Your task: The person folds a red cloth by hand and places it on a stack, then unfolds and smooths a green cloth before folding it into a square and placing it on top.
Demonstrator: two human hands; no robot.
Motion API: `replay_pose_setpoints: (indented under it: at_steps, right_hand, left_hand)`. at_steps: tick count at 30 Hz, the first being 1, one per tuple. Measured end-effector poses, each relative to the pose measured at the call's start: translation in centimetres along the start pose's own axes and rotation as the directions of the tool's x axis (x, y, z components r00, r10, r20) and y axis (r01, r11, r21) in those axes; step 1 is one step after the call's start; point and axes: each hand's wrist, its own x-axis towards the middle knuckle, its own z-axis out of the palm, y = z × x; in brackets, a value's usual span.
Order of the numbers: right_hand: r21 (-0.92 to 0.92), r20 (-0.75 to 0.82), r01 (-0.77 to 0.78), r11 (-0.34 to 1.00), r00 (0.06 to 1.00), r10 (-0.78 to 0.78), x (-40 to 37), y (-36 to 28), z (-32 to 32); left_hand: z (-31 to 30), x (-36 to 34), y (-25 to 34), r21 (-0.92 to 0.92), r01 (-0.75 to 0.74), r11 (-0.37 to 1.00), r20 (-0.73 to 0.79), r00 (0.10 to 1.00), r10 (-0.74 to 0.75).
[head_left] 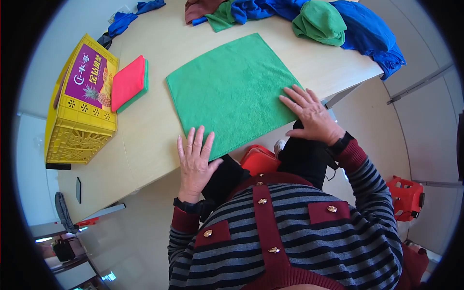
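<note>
A green cloth (pixel 232 87) lies spread flat on the table, its near edge close to the table's front edge. My left hand (pixel 194 157) rests at the cloth's near left corner, fingers stretched out, fingertips on or beside the cloth. On the near right corner lies my right hand (pixel 311 113), its fingers spread over the fabric. Neither hand grips anything. To the left, a folded red cloth (pixel 128 84) sits on top of a folded green cloth (pixel 133 100), next to the yellow crate.
A yellow crate (pixel 82 125) with a pineapple label stands on the left of the table (pixel 145 145). Crumpled blue cloths (pixel 369 31), a green cloth (pixel 319 23) and a brown cloth (pixel 200 9) line the far edge. A dark flat object (pixel 78 190) lies at the left.
</note>
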Motion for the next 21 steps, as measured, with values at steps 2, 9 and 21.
replay_pose_setpoints:
  at_steps: [2, 9, 21]
  right_hand:
    - [0.008, 0.006, -0.001, 1.000, 1.000, 0.001, -1.1, 0.5, 0.6]
    - [0.167, -0.176, 0.000, 0.986, 0.984, 0.030, -1.1, 3.0, 1.1]
    - [0.673, -0.015, -0.131, 0.728, 0.981, 0.191, -0.1, 2.9, -2.6]
  left_hand:
    - [1.3, -1.4, -0.4, 0.055, -0.046, 0.997, -0.104, 0.993, 0.051]
    - [1.1, -1.4, -1.0, -0.169, -0.058, 0.984, -0.313, 0.950, 0.002]
    - [-4.3, -0.8, -3.3, -0.711, 0.153, 0.687, -0.016, 0.973, -0.232]
